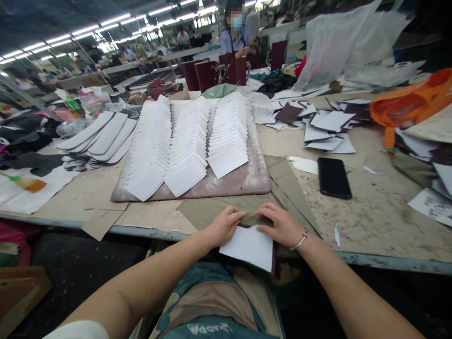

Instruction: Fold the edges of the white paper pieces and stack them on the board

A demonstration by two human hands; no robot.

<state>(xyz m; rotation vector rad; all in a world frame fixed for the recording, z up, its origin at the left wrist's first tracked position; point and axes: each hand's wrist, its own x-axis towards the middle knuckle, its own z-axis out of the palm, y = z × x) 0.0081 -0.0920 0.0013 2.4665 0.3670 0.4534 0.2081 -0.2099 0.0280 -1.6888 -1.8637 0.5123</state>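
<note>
A white piece with a dark underside (249, 246) lies at the table's front edge, partly over it. My left hand (226, 226) is closed on its upper left corner, thumb and fingers together. At its upper right, my right hand (281, 224) bends its fingers over the far edge, with the thumb on the white face. Olive-green cloth (201, 212) is spread beneath both hands. Beyond them, three rows of overlapping white pieces (228, 160) rest on a brown board (243, 186).
A black phone (334, 177) lies to the right, before a loose pile of white and dark pieces (328, 136). An orange bag (406, 106) stands far right. Long rounded pieces (102, 136) are stacked left. A masked person (235, 40) works across the table.
</note>
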